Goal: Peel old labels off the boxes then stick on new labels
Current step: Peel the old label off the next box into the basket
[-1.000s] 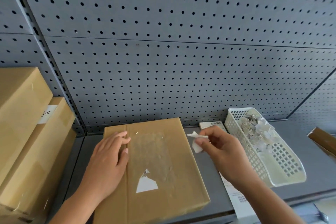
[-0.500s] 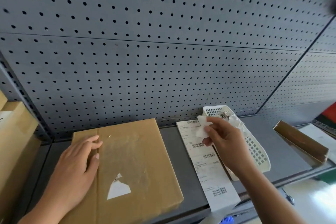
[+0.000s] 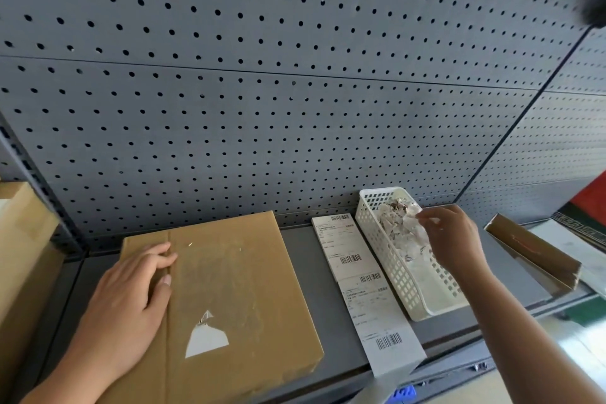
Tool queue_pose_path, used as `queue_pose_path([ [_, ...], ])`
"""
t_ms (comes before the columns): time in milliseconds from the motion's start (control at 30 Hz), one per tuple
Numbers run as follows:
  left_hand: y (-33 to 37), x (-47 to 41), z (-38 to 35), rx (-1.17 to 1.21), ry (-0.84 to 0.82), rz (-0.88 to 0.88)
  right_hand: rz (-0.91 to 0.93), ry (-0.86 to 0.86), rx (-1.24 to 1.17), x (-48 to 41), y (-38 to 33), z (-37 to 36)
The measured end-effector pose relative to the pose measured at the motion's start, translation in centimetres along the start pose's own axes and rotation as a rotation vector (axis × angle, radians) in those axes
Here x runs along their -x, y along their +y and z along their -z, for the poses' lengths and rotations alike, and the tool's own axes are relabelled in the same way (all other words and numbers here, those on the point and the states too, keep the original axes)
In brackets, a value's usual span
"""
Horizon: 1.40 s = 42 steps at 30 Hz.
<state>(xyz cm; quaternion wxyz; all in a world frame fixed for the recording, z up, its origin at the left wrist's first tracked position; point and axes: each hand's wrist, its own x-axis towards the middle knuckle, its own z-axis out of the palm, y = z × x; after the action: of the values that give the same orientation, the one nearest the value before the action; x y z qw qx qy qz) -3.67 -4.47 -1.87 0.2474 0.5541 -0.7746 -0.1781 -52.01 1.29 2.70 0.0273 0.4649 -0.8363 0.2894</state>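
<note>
On the grey metal shelf: a flat brown cardboard box lies in front of me. Its top is glossy with glue residue, and one torn white label remnant sits near the front edge.
Left hand: fingers straight and together, pressed flat on the box's left part, fingertips at its centre seam.
Right hand: over the far end of the white plastic lattice basket, fingers closed in a pinch on a crumpled white label scrap.
Basket contents: a heap of peeled paper scraps at the far end; my hand hides part of the right rim.
Between box and basket: a long white strip of barcode labels, lying flat just beside the basket, its near end past the shelf edge.
Around: grey pegboard wall behind; stacked brown cartons at far left; an open brown cardboard sleeve right of the basket.
</note>
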Motion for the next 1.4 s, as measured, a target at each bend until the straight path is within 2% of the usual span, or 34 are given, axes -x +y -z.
queue_pose_path([
  [200,0.3,0.1,0.0,0.010,0.012,0.002,-0.058,-0.009,0.053,-0.2,0.3,-1.3],
  [400,0.4,0.1,0.1,0.013,0.013,0.010,0.017,-0.082,0.195,0.6,1.0,-2.2],
  [500,0.4,0.1,0.1,0.004,0.009,0.011,0.053,-0.063,0.263,0.5,0.8,-1.7],
  [700,0.4,0.1,0.1,0.001,0.005,0.018,0.090,0.101,0.149,0.6,-1.0,-0.8],
  [1000,0.2,0.1,0.1,-0.012,0.001,0.022,0.163,0.209,0.032,0.5,-2.5,-0.6],
  [1167,0.3,0.1,0.0,-0.007,-0.004,0.030,0.213,0.188,-0.054,0.8,-4.7,-0.5],
  [1400,0.2,0.1,-0.1,-0.001,0.009,0.025,0.269,0.072,-0.151,2.6,-9.6,-2.1],
])
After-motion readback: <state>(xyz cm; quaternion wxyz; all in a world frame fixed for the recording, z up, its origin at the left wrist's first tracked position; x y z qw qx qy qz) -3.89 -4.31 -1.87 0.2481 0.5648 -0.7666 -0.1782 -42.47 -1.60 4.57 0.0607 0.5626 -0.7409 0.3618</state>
